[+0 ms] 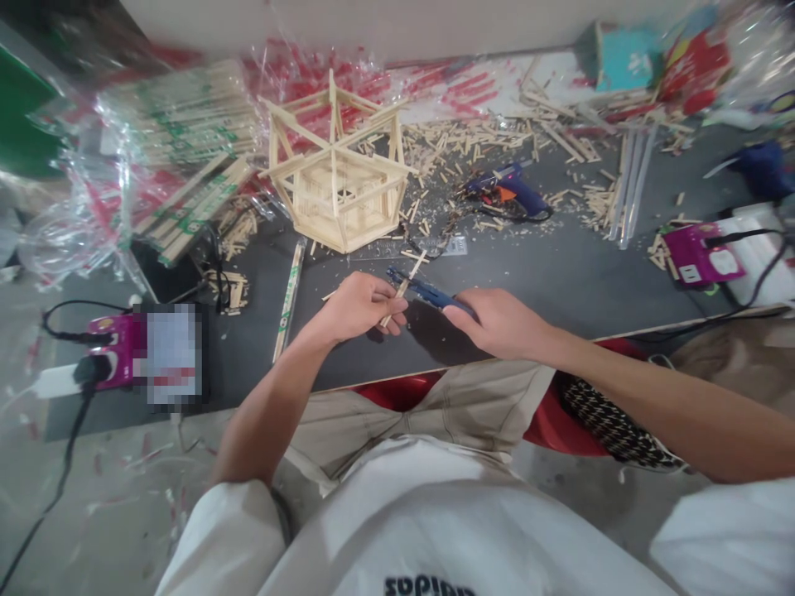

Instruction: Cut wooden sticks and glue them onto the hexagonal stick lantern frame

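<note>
My left hand [366, 306] pinches thin wooden chopsticks [402, 290], which slant up and away from its fingers. In my right hand [497, 319] is a blue hand cutter [428, 291], gripped by its handles. Its jaw end meets the chopsticks just above my left fingertips; whether the blades are closed on the wood is too small to tell. Just beyond both hands stands a six-sided frame [339, 199] built of pale sticks. To the left of my left hand lies a wrapped pair of chopsticks [289, 302] with a green label.
A blue glue gun [518, 190] lies among cut stick pieces [453, 145]. Clear glue sticks [632, 186] are at the right, near a purple power adapter [705, 255]. Chopstick packs [180, 116] pile up at the back left. Another purple adapter [118, 348] with cables sits at left.
</note>
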{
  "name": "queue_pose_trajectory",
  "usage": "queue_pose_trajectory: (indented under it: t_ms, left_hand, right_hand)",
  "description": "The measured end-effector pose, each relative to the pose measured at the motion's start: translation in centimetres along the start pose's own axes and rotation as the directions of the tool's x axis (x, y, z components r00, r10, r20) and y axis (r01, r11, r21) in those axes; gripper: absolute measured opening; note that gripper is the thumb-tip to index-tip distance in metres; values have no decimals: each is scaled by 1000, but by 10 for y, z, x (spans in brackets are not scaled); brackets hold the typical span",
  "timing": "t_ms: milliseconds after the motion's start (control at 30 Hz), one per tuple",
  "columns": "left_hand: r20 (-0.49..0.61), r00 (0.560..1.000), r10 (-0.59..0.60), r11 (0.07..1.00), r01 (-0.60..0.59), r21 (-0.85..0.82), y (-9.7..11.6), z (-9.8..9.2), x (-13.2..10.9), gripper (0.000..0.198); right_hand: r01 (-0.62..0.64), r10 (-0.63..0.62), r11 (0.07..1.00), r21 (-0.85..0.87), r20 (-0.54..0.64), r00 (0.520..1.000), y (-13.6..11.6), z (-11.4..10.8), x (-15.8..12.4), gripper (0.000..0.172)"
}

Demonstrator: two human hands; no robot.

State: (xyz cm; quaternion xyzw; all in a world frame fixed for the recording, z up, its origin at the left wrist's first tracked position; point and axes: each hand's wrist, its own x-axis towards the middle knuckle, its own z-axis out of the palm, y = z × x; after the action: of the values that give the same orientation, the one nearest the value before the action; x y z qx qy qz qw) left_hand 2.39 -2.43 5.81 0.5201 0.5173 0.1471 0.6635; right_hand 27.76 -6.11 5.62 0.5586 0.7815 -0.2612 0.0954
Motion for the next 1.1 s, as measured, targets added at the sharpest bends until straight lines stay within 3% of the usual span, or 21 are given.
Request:
queue_pose_trajectory:
  t_ms: [267, 867, 1100]
  left_hand:
    - [30, 999, 12, 998, -10, -55, -2, -2, 2, 26]
    - [63, 998, 31, 995, -25, -92, -12, 0, 9, 19]
    - [69, 994, 82, 993, -75, -94, -13, -3, 7, 25]
  right_hand:
    - [-68, 70, 990, -125, 10, 998, -7, 0, -3, 58]
    - [-130, 130, 973, -189, -12, 991, -10, -1, -9, 57]
    - [-132, 124, 976, -174, -58, 991, -3, 4, -7, 53]
